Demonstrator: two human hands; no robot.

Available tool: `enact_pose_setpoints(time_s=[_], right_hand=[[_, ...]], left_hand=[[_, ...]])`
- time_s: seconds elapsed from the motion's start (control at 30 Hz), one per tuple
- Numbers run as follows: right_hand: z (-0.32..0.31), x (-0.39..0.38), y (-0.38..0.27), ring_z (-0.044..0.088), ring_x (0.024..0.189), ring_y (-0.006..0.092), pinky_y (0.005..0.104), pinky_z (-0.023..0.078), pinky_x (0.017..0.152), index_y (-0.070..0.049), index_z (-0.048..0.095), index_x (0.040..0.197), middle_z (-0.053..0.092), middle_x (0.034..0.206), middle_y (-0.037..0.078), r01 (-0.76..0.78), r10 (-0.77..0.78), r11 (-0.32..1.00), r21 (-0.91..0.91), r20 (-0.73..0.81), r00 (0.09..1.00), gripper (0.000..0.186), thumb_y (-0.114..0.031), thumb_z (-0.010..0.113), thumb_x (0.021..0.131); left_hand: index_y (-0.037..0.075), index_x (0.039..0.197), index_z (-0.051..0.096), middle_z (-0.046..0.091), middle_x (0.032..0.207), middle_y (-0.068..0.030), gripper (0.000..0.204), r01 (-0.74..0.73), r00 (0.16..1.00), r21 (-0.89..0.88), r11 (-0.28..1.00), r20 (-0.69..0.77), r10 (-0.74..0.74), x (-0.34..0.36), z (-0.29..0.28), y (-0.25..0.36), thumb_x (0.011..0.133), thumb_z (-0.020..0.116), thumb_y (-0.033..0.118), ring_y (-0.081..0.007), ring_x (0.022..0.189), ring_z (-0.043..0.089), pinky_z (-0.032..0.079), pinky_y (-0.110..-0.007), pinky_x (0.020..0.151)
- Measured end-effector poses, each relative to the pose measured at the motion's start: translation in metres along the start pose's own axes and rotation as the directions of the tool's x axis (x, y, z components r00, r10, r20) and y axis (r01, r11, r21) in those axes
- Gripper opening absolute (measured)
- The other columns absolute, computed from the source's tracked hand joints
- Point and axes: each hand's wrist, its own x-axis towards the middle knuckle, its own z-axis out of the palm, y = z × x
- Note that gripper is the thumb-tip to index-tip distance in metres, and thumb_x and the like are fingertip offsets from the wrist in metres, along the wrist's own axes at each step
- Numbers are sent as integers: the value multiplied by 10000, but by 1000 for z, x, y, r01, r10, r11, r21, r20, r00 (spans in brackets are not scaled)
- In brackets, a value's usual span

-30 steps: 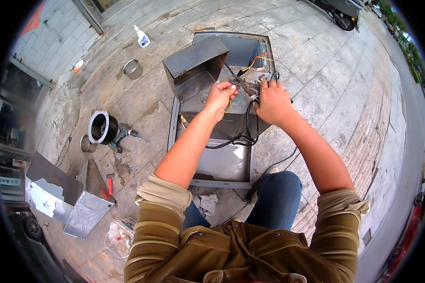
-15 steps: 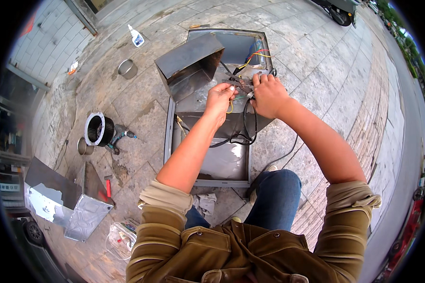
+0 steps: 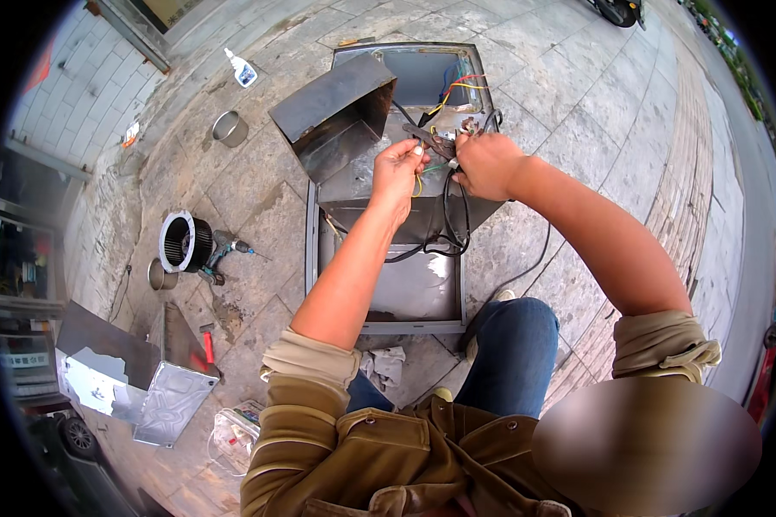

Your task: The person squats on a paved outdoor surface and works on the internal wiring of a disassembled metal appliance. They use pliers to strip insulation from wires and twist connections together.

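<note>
My left hand (image 3: 394, 179) is closed in a pinch on a thin wire, its tip hidden by the fingers. My right hand (image 3: 489, 165) is wrapped around a dark, worn tool that looks like pliers (image 3: 429, 138), whose jaws reach toward the left fingertips. Both hands are over a grey sheet-metal housing (image 3: 353, 191). A looped black cable (image 3: 447, 215) hangs below the right hand. Red, yellow and blue wires (image 3: 451, 89) rise from the housing behind the hands. An open dark metal box (image 3: 332, 108) leans at the hands' left.
On the paving to the left are a fan wheel (image 3: 185, 241), a power drill (image 3: 222, 252), a metal ring (image 3: 230, 129) and a spray bottle (image 3: 242, 71). Bent metal panels (image 3: 177, 401) and a red-handled hammer (image 3: 208, 346) lie nearer. A rag (image 3: 384, 366) is by my legs.
My right hand has closed and dropped slightly, baring the parts behind it. The left hand has barely moved, still pinching. The whole view has shifted a little.
</note>
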Motion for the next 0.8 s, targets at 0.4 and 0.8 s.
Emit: enact_pose_setpoints(time_s=[0.4,0.8], right_hand=[[-1,-1,7,571,1063,330,417,473,861,53,515,1172,608,1084,197,-32,37,999,32,-205,978,628,-396,672,763],[15,13,-4,512,1141,311,506,418,900,76,322,1366,541,1203,176,-57,34,986,-159,-147,989,830,-440,636,796]], left_hand=[[18,991,613,571,808,0,122,97,995,96,991,26,-100,3,-12,10,934,540,98,-54,669,462,403,-189,626],[45,888,595,582,777,3,75,51,996,108,993,67,-59,2,-13,5,925,549,92,-56,634,452,393,-207,612]])
